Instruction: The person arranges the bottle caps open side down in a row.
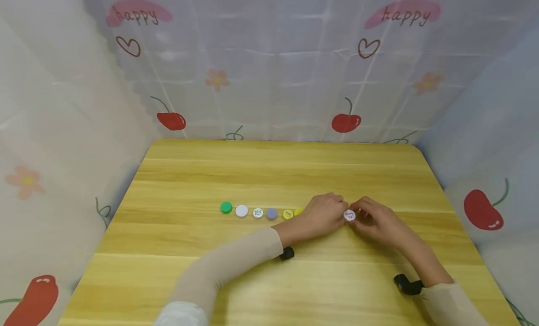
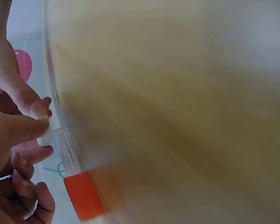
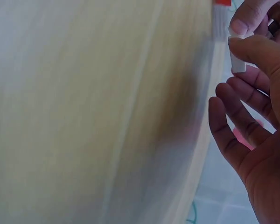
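A white bottle cap point(image 1: 349, 215) with a printed top is pinched between both hands above the table. My left hand point(image 1: 322, 214) grips its left side, thumb on it, the other fingers curled. From the right, my right hand point(image 1: 376, 222) pinches the same cap, thumb and forefinger on it, while its remaining fingers spread loosely in the right wrist view. In both wrist views the white cap point(image 2: 45, 137) point(image 3: 237, 59) stands edge-on. Below the hands, a pale ridged cap point(image 2: 66, 151) and an orange cap point(image 2: 84, 196) sit on the table.
Left of the hands runs a row of caps: green point(image 1: 226, 207), white point(image 1: 242, 211), printed white point(image 1: 258, 213), purple point(image 1: 271, 214) and yellow point(image 1: 288, 215). Another yellow cap point(image 1: 298, 212) is partly behind my left hand. The wooden table point(image 1: 278, 171) meets patterned curtains point(image 1: 269, 106).
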### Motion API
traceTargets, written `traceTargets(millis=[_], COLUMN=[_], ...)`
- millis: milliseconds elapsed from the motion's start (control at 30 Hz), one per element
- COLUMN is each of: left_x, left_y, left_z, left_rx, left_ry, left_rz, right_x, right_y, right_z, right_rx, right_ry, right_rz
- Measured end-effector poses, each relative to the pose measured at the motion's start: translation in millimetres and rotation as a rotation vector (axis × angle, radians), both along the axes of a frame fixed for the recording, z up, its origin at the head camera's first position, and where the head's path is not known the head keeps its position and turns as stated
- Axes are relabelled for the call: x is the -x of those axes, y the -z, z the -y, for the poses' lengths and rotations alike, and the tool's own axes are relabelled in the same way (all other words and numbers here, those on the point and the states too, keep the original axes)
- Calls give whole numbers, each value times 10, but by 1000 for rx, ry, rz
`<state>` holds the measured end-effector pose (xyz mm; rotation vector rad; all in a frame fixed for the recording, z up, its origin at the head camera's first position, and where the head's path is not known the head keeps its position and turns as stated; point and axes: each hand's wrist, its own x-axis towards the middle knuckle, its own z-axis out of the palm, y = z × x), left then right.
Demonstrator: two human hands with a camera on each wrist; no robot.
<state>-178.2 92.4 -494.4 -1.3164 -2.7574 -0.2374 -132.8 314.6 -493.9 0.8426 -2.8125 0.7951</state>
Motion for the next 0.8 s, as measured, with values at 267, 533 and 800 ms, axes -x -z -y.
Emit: traceTargets(millis=[267,533,800], left_x=[58,42,-70], left_y=[56,55,1], left_z=[-179,-211,33], left_rx=[17,45,-28], left_ry=[-56,-89,-113], left_rz=[28,51,126], right_x=[73,69,-20], right_y=[68,73,5], right_z=[-81,-91,-72], right_rx=[-44,-33,-44], right_ry=[30,53,109], right_rz=[28,57,252])
